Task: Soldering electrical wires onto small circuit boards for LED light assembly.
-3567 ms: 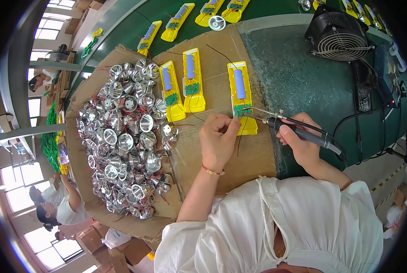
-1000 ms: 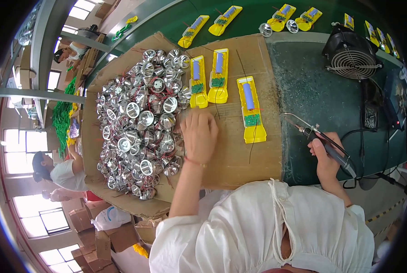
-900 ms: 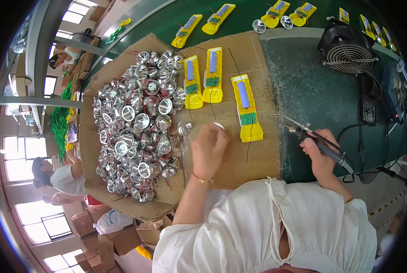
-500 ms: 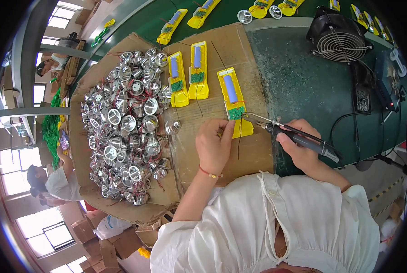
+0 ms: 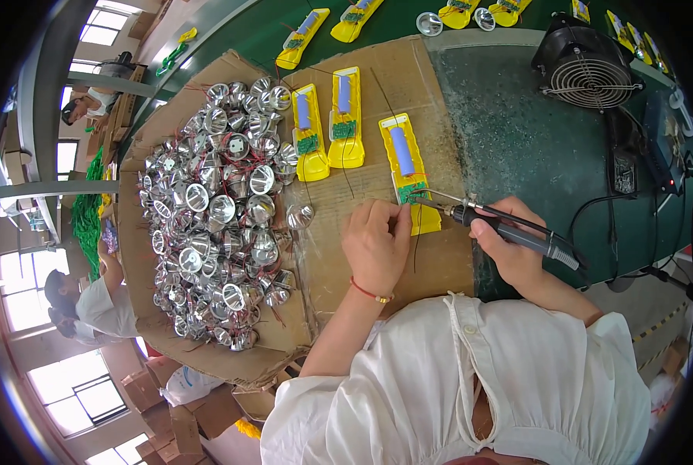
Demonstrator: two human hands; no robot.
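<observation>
In my right hand point(image 5: 515, 244) is a soldering iron point(image 5: 521, 236), a dark-handled tool with a thin metal guide tube above its tip. Its tip meets the green circuit board point(image 5: 413, 193) in a yellow plastic casing point(image 5: 426, 224). A blue-purple battery cell point(image 5: 401, 151) lies in the same casing, above the board. My left hand point(image 5: 376, 242) has its thumb and fingers pinched together at the board's left edge; whatever is between the fingertips is too small to make out. Dark thin wires extend from both ends of the casing.
A cardboard box point(image 5: 141, 314) of shiny reflector cups point(image 5: 222, 209) stands on the left. Two similar yellow casings point(image 5: 347, 151) lie on the cardboard sheet point(image 5: 346, 271); several more line the far edge. A black fan point(image 5: 591, 77) and cables are at right. Co-workers sit far left.
The iron's tip has shifted left across the circuit board. My left fingers have drawn closer together at its edge. The whole view has shifted slightly.
</observation>
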